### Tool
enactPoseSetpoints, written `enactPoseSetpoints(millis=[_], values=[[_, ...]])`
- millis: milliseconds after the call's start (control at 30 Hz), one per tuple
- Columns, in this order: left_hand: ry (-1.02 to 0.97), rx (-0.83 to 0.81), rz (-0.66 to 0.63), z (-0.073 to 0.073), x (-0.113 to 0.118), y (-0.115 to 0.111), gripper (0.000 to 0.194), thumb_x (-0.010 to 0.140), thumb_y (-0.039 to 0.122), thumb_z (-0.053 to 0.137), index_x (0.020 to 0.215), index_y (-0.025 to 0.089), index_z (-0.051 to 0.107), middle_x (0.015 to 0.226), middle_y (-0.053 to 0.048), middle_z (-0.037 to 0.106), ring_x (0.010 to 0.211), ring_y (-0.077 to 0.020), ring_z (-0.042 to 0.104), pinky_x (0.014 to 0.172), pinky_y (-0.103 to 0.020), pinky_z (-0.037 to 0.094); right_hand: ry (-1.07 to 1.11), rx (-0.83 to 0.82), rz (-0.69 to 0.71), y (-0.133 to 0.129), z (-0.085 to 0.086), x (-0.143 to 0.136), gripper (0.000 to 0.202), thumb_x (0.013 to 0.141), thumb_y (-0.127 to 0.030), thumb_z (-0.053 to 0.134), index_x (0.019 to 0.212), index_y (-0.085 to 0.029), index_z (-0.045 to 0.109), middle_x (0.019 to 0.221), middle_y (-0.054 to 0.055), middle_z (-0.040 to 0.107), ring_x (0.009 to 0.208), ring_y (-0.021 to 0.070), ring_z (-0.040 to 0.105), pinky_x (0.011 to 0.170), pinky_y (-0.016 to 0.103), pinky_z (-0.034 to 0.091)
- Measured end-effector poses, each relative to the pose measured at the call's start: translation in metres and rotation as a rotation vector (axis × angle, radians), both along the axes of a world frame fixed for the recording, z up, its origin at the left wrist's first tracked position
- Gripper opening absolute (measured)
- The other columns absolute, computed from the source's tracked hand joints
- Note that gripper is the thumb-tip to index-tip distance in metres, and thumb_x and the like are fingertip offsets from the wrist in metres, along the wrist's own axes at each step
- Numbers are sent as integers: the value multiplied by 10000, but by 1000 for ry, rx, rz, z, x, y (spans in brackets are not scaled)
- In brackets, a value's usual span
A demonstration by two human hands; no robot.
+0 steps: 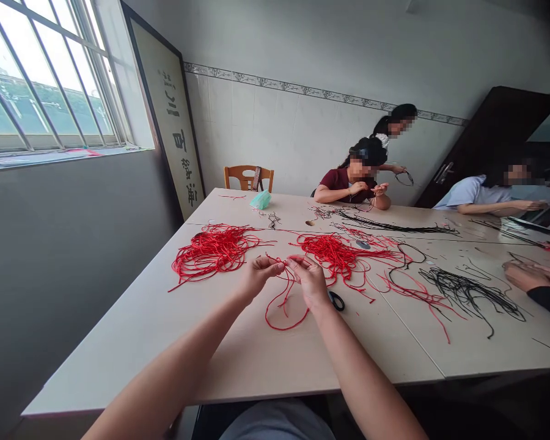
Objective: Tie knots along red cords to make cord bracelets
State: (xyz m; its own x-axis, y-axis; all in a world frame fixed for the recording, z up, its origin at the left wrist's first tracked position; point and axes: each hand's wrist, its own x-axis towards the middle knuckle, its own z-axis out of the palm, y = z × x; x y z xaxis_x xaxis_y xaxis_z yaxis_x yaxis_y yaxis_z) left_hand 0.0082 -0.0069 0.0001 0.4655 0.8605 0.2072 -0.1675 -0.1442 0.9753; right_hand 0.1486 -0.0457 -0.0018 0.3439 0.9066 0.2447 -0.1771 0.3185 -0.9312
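Just above the table, my left hand (262, 274) and my right hand (308, 276) meet, fingertips nearly touching. Each pinches part of a red cord (288, 329), which hangs below them in a loop with loose ends resting on the tabletop. Any knot between the fingers is too small to make out. A heap of red cords (215, 253) lies beyond my left hand. Another red heap (332, 253) spreads behind my right hand. Close to my right wrist are the black handles of a pair of scissors (336, 300), partly hidden by the arm.
Black cords (474, 293) lie to the right, beside a co-worker's hands (536, 276). A long black bundle (394, 226) stretches across the far side of the table (132, 342). A green plastic bag (260, 200) sits near the wooden chair (249, 177). Other people are at the far side.
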Motion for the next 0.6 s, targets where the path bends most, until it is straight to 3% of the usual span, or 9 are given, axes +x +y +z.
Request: enactPoseSetpoints(millis=[167, 300, 400, 467, 600], values=[[57, -49, -46, 0, 0, 0, 279, 644, 394, 702, 719, 126, 672, 691, -39, 644, 696, -140, 566, 717, -286, 427, -48, 16, -12, 2, -3, 1, 212, 607, -302, 716, 766, -166, 679, 664, 1, 612, 482, 57, 382, 445, 208, 296], [81, -66, -163, 2, -1, -4, 268, 650, 391, 698, 708, 131, 668, 669, -21, 617, 680, -121, 542, 718, -271, 418, 74, -28, 24, 2, -2, 6, 238, 616, -320, 716, 783, -160, 665, 728, 24, 630, 428, 27, 295, 374, 189, 191], [58, -99, -186, 1, -1, -4, 270, 652, 386, 700, 707, 125, 659, 682, -27, 606, 695, -123, 537, 733, -274, 420, 158, -38, 58, 2, 0, 12, 233, 611, -317, 720, 789, -176, 663, 784, 33, 641, 444, 30, 339, 369, 176, 209], [14, -142, -192, -1, -2, -1, 274, 644, 383, 708, 707, 122, 655, 698, -35, 608, 703, -123, 540, 742, -278, 423, 91, -41, 29, 2, 1, 16, 234, 608, -317, 720, 796, -186, 673, 749, 25, 638, 466, 47, 393, 387, 179, 279], [-82, -222, -197, -1, -4, 5, 282, 620, 375, 734, 695, 117, 647, 697, -36, 610, 702, -116, 549, 759, -283, 424, -291, -43, -49, 1, -1, 20, 263, 632, -347, 690, 841, -186, 698, 590, 6, 589, 502, 110, 484, 434, 221, 393]])
